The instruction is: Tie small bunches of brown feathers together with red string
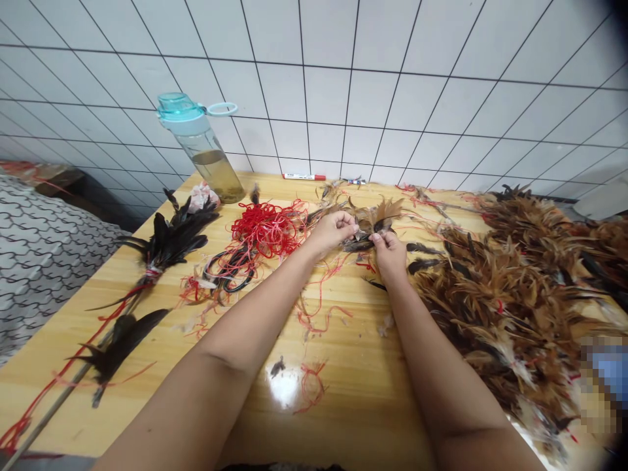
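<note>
Right grip: thumb and forefinger pinched on the near edge of the tuft, as far as I can make out.
Left grip: fingers curled in beside the tuft; from here I cannot tell whether they pinch any of it.
Tuft: between the two grips, toward the far side of the counter; soft brown feathers fanned out, darker ones lower down. I see no finished binding on it, so I judge this piece only part-way along.
Yarn: a loose, tangled red heap just left of the left grip, thin and stringy, with plenty left to use.
Scissors: black looped handles, half buried under red strands.
Brown pile: right of the right grip, thick and shaggy, flecked with white fluff and red bits; some looks tied to me, but how much I cannot tell.
Dark plume: glossy black feathers at the left, already wrapped at the base to a slim stick.
Loose feathers: dark, curved, lying by the stick, apparently unbound.
Bottle: clear, teal-lidded, part full, at the back.
Marker: white and red, near the tiled wall.
</note>
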`<state>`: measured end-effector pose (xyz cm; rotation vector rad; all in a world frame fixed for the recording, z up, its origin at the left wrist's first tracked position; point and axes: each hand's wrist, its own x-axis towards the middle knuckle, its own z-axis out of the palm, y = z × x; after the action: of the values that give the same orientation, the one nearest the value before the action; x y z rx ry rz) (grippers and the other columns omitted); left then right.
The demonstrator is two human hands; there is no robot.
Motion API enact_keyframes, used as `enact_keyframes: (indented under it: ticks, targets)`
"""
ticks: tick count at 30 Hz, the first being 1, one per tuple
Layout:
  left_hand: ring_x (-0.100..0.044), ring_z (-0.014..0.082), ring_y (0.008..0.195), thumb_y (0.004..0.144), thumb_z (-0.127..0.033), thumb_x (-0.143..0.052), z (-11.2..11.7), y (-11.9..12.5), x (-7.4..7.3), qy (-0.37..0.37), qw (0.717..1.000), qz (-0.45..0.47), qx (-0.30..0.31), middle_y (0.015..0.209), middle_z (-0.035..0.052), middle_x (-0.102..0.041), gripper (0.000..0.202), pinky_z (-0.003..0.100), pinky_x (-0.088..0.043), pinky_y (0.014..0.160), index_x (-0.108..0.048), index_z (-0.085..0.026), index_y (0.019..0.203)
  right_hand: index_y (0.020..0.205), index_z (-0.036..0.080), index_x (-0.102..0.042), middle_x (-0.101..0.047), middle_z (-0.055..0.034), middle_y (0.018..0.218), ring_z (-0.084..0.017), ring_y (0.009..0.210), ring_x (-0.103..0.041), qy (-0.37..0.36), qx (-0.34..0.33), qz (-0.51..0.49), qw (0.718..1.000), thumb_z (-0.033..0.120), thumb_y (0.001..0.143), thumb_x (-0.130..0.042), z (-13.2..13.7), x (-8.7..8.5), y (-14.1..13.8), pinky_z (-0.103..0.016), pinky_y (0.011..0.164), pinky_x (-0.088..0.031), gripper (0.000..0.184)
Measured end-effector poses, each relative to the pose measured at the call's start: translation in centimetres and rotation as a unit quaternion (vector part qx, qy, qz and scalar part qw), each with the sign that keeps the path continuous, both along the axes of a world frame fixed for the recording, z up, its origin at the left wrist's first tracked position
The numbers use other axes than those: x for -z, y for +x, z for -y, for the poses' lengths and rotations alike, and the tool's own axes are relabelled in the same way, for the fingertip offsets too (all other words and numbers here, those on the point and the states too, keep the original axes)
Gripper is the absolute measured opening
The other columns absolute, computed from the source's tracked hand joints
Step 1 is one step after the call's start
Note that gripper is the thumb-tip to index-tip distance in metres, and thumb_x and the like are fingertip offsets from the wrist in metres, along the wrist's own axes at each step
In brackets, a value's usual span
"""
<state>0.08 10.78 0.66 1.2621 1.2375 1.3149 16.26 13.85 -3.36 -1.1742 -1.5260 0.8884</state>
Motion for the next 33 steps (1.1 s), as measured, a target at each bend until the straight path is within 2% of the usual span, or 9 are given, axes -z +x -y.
enact_keyframes:
  ticks: [3, 7, 14, 18, 24, 27, 30, 31, 33]
  targets:
    - [-0.052, 0.0069, 0.055, 0.073, -0.025, -0.069, 0.2, 0.5, -0.1, -0.018, 0.999, 0.025, 0.011, 0.061, -0.0024, -0.057, 0.019, 0.019, -0.036, 0.056, -0.052, -0.015, 0.076, 0.073, 0.018, -0.065, -0.064, -0.0033, 0.073, -0.018, 0.074, -0.056, -0.011, -0.012, -0.005, 1.0, 0.043, 0.075, -0.055, 0.0, 0.2, -0.2, -0.033, 0.076, -0.043, 0.027]
    - [-0.053, 0.0063, 0.057, 0.075, -0.02, -0.064, 0.3, 1.1, -0.1, 0.0, 1.0, 0.009, 0.0, 0.062, -0.0031, -0.056, 0.014, 0.019, -0.039, 0.059, -0.052, -0.014, 0.075, 0.064, 0.02, -0.06, -0.058, -0.0015, 0.066, -0.018, 0.07, -0.052, -0.017, -0.032, 0.013, 0.999, 0.043, 0.073, -0.056, 0.1, 0.1, -0.2, -0.031, 0.07, -0.041, 0.025]
    - [-0.05, 0.0076, 0.062, 0.076, -0.017, -0.058, 0.2, 1.5, 0.2, 0.06, 0.99, -0.116, -0.057, 0.067, -0.0032, -0.055, 0.005, 0.02, -0.039, 0.061, -0.054, -0.016, 0.078, 0.059, 0.021, -0.055, -0.05, 0.0003, 0.062, -0.016, 0.064, -0.045, -0.013, -0.063, 0.032, 0.997, 0.046, 0.07, -0.058, 0.2, -0.4, -0.2, -0.031, 0.065, -0.037, 0.028]
    - [-0.049, 0.008, 0.064, 0.077, -0.014, -0.054, 0.6, 1.8, -0.1, 0.096, 0.976, -0.185, -0.061, 0.069, -0.003, -0.054, 0.002, 0.021, -0.04, 0.064, -0.054, -0.016, 0.077, 0.06, 0.021, -0.055, -0.052, 0.0004, 0.062, -0.015, 0.064, -0.046, -0.021, -0.081, 0.009, 0.996, 0.047, 0.068, -0.06, 0.3, -0.5, -0.3, -0.03, 0.066, -0.039, 0.028]
    - [-0.053, 0.0088, 0.068, 0.08, -0.02, -0.055, 0.5, 2.0, 0.1, 0.094, 0.986, -0.13, -0.042, 0.074, -0.0011, -0.058, 0.005, 0.021, -0.043, 0.067, -0.055, -0.016, 0.083, 0.064, 0.02, -0.06, -0.059, -0.0012, 0.067, -0.017, 0.069, -0.05, -0.019, -0.071, -0.003, 0.997, 0.045, 0.07, -0.059, 0.1, -0.3, -0.1, -0.031, 0.07, -0.042, 0.026]
    - [-0.053, 0.0089, 0.068, 0.08, -0.022, -0.056, 0.0, 1.2, 0.2, 0.103, 0.983, -0.121, -0.095, 0.076, -0.0003, -0.059, 0.007, 0.021, -0.043, 0.067, -0.055, -0.016, 0.083, 0.065, 0.02, -0.059, -0.059, -0.0008, 0.067, -0.016, 0.068, -0.051, -0.024, -0.053, -0.039, 0.998, 0.045, 0.071, -0.058, 0.0, -0.3, 0.1, -0.031, 0.071, -0.043, 0.026]
    - [-0.05, 0.0087, 0.063, 0.078, -0.022, -0.057, -0.1, 0.0, -0.3, 0.098, 0.971, -0.169, -0.139, 0.072, -0.0012, -0.059, 0.006, 0.021, -0.041, 0.063, -0.057, -0.016, 0.079, 0.069, 0.02, -0.058, -0.057, 0.0005, 0.066, -0.015, 0.066, -0.049, -0.04, -0.04, -0.079, 0.995, 0.047, 0.073, -0.057, -0.2, -0.5, 0.3, -0.03, 0.069, -0.043, 0.028]
    - [-0.049, 0.0088, 0.062, 0.077, -0.022, -0.057, 0.0, -0.3, -0.6, 0.091, 0.968, -0.198, -0.124, 0.07, -0.0015, -0.059, 0.005, 0.022, -0.041, 0.062, -0.058, -0.016, 0.078, 0.07, 0.02, -0.058, -0.056, 0.001, 0.065, -0.014, 0.066, -0.049, -0.046, -0.033, -0.088, 0.995, 0.049, 0.073, -0.057, -0.2, -0.5, 0.3, -0.029, 0.068, -0.043, 0.029]
    - [-0.05, 0.0095, 0.06, 0.075, -0.02, -0.058, 0.3, -0.9, -0.9, 0.074, 0.959, -0.269, -0.057, 0.067, -0.0015, -0.06, 0.005, 0.022, -0.039, 0.06, -0.061, -0.016, 0.075, 0.071, 0.02, -0.057, -0.053, 0.0019, 0.064, -0.013, 0.064, -0.047, -0.053, -0.022, -0.099, 0.993, 0.051, 0.074, -0.057, -0.3, -0.5, 0.4, -0.027, 0.065, -0.042, 0.031]
